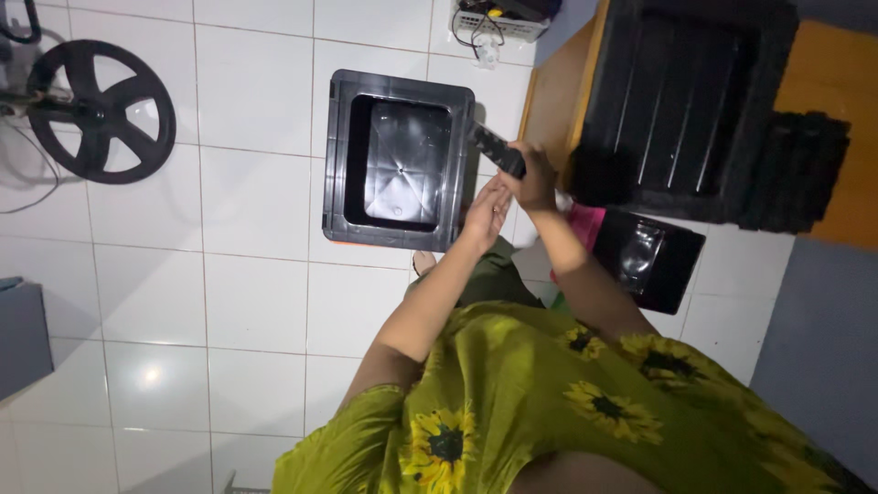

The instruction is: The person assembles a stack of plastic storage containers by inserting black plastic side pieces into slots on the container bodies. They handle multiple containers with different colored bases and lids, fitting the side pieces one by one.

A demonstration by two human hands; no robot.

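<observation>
My right hand (533,178) grips a slim black oblong object (495,149), holding it over the right rim of an open black plastic crate (337,146) that stands on the white tiled floor. My left hand (485,209) is just below and beside the right hand, fingers stretched out and close together, touching the right hand or the object's lower end; I cannot tell which. The crate's inside looks shiny and holds nothing I can make out.
A large black ribbed tray (686,101) lies on a wooden table (553,91) at the upper right, with a black stack (800,169) beside it. A smaller black bin (654,256) sits on the floor. A black wheel (101,110) stands at far left, a grey box (20,334) lower left.
</observation>
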